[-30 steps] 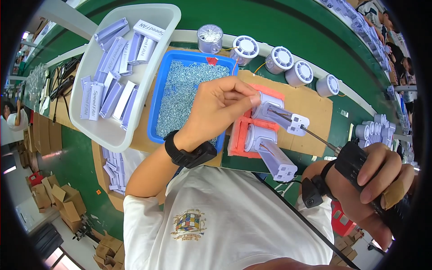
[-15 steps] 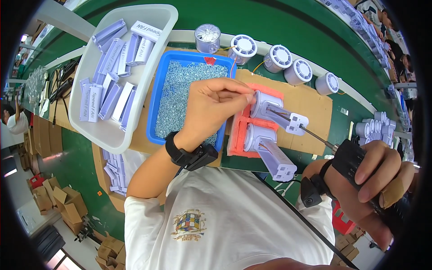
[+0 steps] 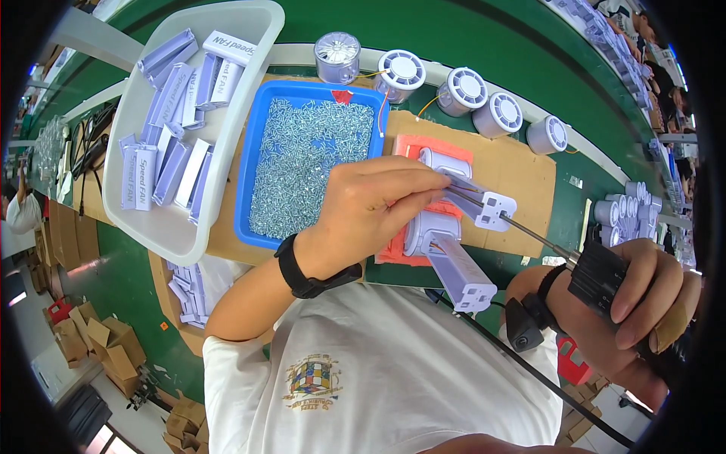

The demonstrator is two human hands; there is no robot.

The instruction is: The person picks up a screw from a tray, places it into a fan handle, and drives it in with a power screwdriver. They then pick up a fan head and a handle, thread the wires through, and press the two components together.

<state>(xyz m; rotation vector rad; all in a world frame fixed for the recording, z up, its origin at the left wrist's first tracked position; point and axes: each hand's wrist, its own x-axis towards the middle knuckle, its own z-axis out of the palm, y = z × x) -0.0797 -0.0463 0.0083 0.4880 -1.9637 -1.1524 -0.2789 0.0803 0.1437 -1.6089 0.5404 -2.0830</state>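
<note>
My right hand (image 3: 649,293) is wrapped round a black electric screwdriver (image 3: 597,278). Its long shaft runs leftward through a hole in the end plate of the upper lilac fan handle (image 3: 495,212). Thumb and fingers of my left hand (image 3: 378,195) are pinched together at the inner end of that handle, by the shaft's tip. What they pinch, if anything, is hidden. The round fan body (image 3: 446,161) of this unit sits in a red foam holder (image 3: 413,144). A second fan unit (image 3: 460,274) lies below it in the same holder, its handle slanting down to the right.
A blue tray (image 3: 243,181) full of small screws (image 3: 295,163) is left of the holder. Farther left, a whitish bin (image 3: 204,242) holds lilac covers. Several round fan bodies (image 3: 461,89), some with wires, line the back. Cardboard (image 3: 522,178) lies under the holder.
My left hand has moved right and down, from the upper fan body to the inner end of its handle. The screwdriver shaft reaches farther into the handle. The view has shifted slightly.
</note>
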